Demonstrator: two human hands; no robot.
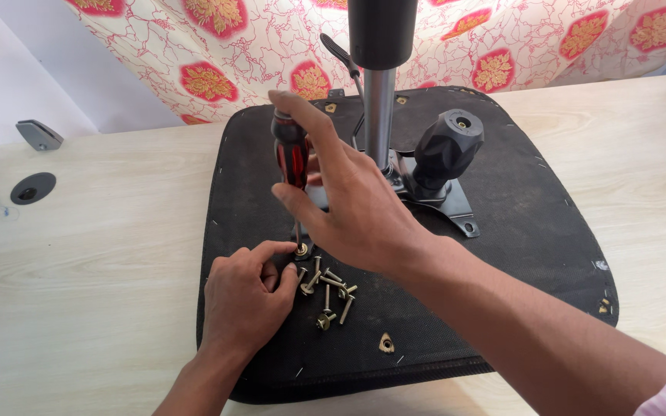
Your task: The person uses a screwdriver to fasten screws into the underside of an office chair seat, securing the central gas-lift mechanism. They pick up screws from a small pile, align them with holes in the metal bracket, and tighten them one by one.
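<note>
A black chair seat [518, 231] lies upside down on the pale wooden table [94, 254], with its metal mechanism plate [449, 204] and gas-lift column [379, 115] standing up from it. My right hand [348, 200] grips a red-and-black screwdriver [290, 150] held upright, its tip on a bolt with a washer [301, 249] at the plate's near-left corner. My left hand [248, 296] pinches that bolt at the tip. Several loose brass-coloured bolts [331, 293] lie on the seat just right of my left hand.
A black knob [445, 150] and a lever [341, 55] stick out of the mechanism. A red-and-white patterned cloth [217, 69] hangs behind the table. A round cable hole [32, 189] and grey brackets [38, 134] sit at the table's far left.
</note>
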